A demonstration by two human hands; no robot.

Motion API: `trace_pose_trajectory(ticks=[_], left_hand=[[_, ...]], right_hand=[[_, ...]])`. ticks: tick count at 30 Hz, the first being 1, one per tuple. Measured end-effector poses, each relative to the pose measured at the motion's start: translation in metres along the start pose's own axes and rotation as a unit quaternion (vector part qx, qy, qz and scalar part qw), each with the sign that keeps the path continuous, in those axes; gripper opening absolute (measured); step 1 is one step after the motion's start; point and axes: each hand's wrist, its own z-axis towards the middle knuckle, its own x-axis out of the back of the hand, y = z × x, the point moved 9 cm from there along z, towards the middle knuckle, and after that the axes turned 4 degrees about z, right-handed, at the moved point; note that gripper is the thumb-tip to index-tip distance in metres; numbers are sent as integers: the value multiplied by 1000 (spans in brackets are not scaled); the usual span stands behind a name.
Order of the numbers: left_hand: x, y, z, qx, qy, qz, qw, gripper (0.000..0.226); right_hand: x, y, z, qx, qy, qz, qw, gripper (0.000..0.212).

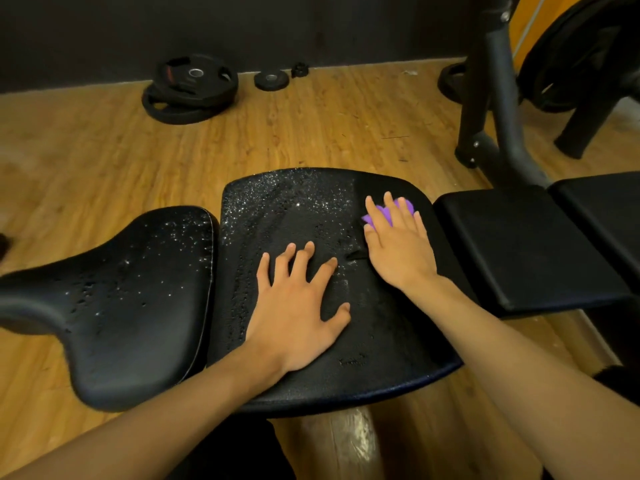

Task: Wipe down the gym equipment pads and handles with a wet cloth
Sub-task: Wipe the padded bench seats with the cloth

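Observation:
A wide black bench pad (298, 209) lies in the middle, its left part speckled with water drops. My right hand (398, 244) lies flat with straight fingers on a purple cloth (385, 213), pressing it onto the pad's far right part. Most of the cloth is hidden under the fingers. My left hand (298, 306) rests flat on the pad's near middle, fingers spread. A narrower black seat pad (131, 299), also dotted with drops, sits to the left. Two more black pads (519, 244) continue to the right.
Wooden floor (104, 161) surrounds the bench. Black weight plates (192, 88) lie stacked by the dark far wall, a smaller plate (270, 79) beside them. A black machine frame (498, 109) with a loaded plate (575, 57) stands at the right rear.

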Motion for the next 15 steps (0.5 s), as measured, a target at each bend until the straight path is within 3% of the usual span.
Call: trace_pose_trajectory(ticks=[6, 9, 15], left_hand=[[11, -31, -14, -18, 41, -217, 975, 73], [16, -62, -27, -32, 62, -112, 991, 67], [15, -125, -39, 48, 65, -8, 997, 65]], right_hand=[[2, 3, -4, 21, 17, 7, 1000, 56], [2, 3, -3, 23, 23, 7, 999, 55], [-2, 1, -2, 32, 17, 6, 999, 56]])
